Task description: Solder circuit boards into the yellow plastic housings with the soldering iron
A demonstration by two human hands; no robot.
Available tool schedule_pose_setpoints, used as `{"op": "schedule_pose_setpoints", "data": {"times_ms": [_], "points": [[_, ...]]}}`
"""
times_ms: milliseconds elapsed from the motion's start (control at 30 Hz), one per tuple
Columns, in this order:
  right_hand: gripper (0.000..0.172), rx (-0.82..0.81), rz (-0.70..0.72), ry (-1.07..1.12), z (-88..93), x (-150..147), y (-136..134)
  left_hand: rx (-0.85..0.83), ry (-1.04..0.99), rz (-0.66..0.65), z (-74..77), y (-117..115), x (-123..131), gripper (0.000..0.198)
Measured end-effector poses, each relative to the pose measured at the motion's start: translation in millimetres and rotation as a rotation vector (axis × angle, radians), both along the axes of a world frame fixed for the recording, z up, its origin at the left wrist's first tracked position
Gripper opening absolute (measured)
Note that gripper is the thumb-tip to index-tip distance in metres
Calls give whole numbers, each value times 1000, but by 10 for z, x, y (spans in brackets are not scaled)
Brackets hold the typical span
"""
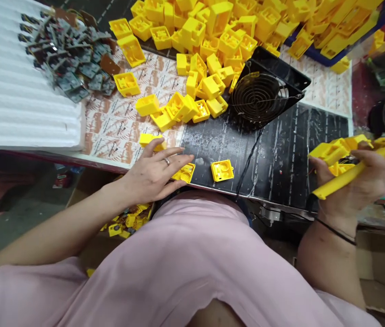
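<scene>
My left hand (151, 175) lies at the table's front edge with its fingers stretched and spread. Its fingertips rest over a small yellow plastic housing (186, 172), partly covering it. Another yellow housing (149, 140) is just beyond the index finger. To the right, an open yellow housing (222, 170) lies face up, apart from both hands. Far right, my right hand (356, 181) is closed around a yellow long-handled tool (337, 181), whose exact kind I cannot make out. Yellow housings (330, 152) show right behind those fingers; whether they touch the hand is unclear.
A big heap of yellow housings (209, 36) covers the back of the table. A black fan (258, 93) stands before it, its cord running to the front edge. Small circuit boards (76, 54) are piled by white foam (15, 91). A blue bin (349, 50) holds more housings.
</scene>
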State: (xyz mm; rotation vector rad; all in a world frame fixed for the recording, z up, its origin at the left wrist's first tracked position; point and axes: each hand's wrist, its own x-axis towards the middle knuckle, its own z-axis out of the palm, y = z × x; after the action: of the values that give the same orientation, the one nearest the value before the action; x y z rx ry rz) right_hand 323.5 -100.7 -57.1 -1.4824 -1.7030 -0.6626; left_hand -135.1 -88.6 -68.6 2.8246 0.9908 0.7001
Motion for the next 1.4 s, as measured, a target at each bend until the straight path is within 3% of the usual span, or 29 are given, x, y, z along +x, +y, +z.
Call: {"op": "schedule_pose_setpoints", "data": {"times_ms": [67, 100, 133, 167, 233, 300, 400, 500, 633, 700, 800, 867, 1000, 1100, 1267, 1400], "points": [[69, 16, 175, 5, -16, -218, -8, -8, 20, 17, -46, 54, 64, 49], [70, -121, 353, 77, -25, -405, -6, -10, 32, 19, -65, 90, 106, 49], [67, -298, 526, 164, -34, -612, 2, -6, 41, 16, -82, 126, 151, 48], [62, -369, 622, 147, -42, -818, 17, 5, 49, 9, -94, 157, 197, 49], [49, -469, 781, 66, -56, -1152, 67, 48, 79, 19, -102, 191, 278, 50], [38, -506, 851, -15, -67, -1338, 128, 120, 132, 98, -81, 177, 328, 51], [34, -470, 829, -51, -87, -1423, 180, 199, 207, 213, 7, 86, 343, 69], [37, -411, 780, -68, -130, -1483, 157, 161, 266, 163, 114, -24, 345, 87], [38, -404, 820, -18, -123, -1582, 111, 107, 271, 173, 171, -109, 333, 63], [44, -430, 849, 48, -38, -1582, 159, 127, 205, 192, 178, -90, 258, 64], [40, -420, 814, 95, 123, -1575, 418, 150, 68, 285, 188, 109, 73, 67], [28, -417, 787, 50, 162, -1648, 714, 111, -20, 371, 159, 390, -8, 63], [21, -524, 746, -71, 20, -1959, 1303, -27, -92, 362, -30, 1118, 46, 80], [28, -564, 721, -127, -57, -2051, 1415, -72, -55, 339, -126, 1469, 54, 70], [18, -531, 758, -143, 87, -1835, 1145, -201, 37, 283, 27, 1479, -222, 59], [22, -516, 744, -154, 62, -1881, 1274, -166, -4, 302, 142, 1446, -198, 68]]}}
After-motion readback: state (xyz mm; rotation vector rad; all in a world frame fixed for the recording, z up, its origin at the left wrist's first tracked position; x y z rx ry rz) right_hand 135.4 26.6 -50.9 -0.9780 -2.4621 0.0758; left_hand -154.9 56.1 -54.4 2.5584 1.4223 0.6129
